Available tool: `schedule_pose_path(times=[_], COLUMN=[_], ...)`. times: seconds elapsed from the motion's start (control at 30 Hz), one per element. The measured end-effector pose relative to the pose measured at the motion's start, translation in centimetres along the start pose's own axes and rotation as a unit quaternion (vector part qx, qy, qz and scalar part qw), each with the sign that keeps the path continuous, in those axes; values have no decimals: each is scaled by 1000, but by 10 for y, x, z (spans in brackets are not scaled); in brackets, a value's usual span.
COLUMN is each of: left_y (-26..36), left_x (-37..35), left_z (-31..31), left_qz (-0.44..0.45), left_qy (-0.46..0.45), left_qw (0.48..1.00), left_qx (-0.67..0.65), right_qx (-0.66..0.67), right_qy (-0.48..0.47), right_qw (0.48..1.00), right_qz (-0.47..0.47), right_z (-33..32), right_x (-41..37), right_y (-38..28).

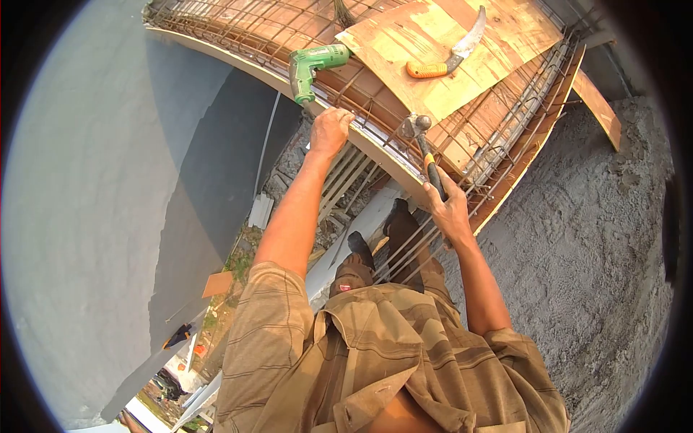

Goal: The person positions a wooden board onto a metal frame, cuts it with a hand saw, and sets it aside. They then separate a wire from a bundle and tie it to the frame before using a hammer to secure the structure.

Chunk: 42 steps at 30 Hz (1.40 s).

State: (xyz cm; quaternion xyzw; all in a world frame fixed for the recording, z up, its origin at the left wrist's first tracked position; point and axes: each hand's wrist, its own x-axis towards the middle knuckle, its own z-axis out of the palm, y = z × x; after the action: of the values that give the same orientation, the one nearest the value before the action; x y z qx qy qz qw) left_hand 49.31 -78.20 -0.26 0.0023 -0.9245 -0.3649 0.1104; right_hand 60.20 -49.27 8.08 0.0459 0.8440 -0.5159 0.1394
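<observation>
My right hand (pixel 449 207) is closed around the black and yellow handle of a hammer (pixel 432 167). The hammer's metal head is up over the rebar at the edge of the wooden formwork. My left hand (pixel 330 131) is closed at the curved edge board (pixel 390 163); what its fingers hold, if anything, is hidden. Just beyond the left hand, a green power drill (pixel 317 59) lies on the rebar. A curved saw (pixel 456 52) with an orange and black handle rests on a plywood sheet (pixel 404 45) farther in.
A rebar grid (pixel 368 101) covers the formwork. Rods stick out near my legs. A rough grey wall (pixel 570 238) stands on the right, a smooth grey wall (pixel 108 216) on the left. Far below, between them, are the ground and debris. A loose wood strip (pixel 598 112) leans at right.
</observation>
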Motion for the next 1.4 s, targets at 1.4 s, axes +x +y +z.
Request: schedule_pose_path(times=[1.4], left_y=[7], left_x=[-22], left_z=[17], left_qz=[-96], left_qy=[131], left_qw=[985], left_qx=[-61], right_qx=[45], right_qy=[4], right_qw=[999], right_qz=[-3], right_z=[-3], right_x=[-19], right_y=[-14])
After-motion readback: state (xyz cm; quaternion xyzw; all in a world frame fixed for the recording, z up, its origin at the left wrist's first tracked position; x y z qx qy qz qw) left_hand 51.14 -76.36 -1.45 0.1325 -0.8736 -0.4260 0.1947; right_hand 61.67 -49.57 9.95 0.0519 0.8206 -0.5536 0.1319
